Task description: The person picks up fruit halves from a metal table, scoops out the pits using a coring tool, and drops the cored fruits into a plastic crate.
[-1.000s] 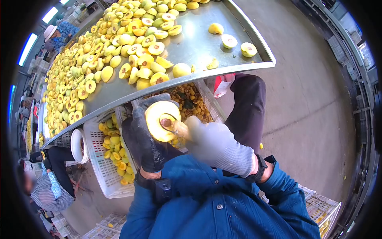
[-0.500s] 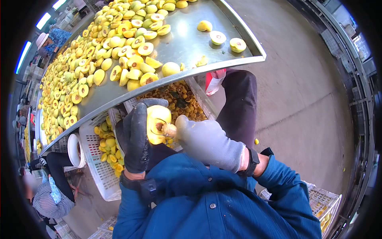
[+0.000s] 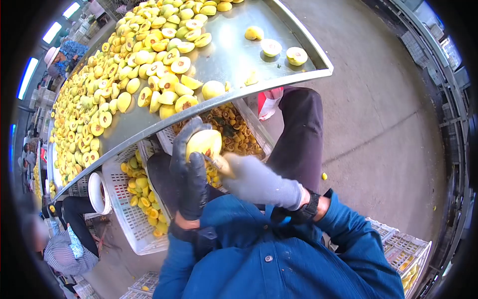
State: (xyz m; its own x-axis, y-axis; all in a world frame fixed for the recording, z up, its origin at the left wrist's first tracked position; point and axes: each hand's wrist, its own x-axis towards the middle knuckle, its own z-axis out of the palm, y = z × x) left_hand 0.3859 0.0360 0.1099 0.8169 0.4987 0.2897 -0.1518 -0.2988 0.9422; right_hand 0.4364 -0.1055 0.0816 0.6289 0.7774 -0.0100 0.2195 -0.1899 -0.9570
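My left hand (image 3: 190,169), in a dark glove, is wrapped round a yellow fruit half (image 3: 205,143), with its thumb across the near side. In a grey glove, my right hand (image 3: 256,180) grips the light handle of a small tool (image 3: 224,165). The tool's metal end meets the lower right of the fruit's cut face; its exact tip is hard to make out. Both hands are above my lap, just below the edge of a metal table (image 3: 239,60) that carries many fruit halves (image 3: 144,57).
Under the table stands a crate of dark cut-out pieces (image 3: 234,127). Left of my legs are a white crate of yellow fruit (image 3: 130,219) and a white bucket (image 3: 98,192). Co-workers sit at the lower left (image 3: 72,251) and upper left (image 3: 69,52). Another crate (image 3: 403,251) is at lower right.
The fruit half has turned in my left hand, and my left thumb now lies over its near side. My right hand has shifted slightly lower with the tool. The view has shifted a little.
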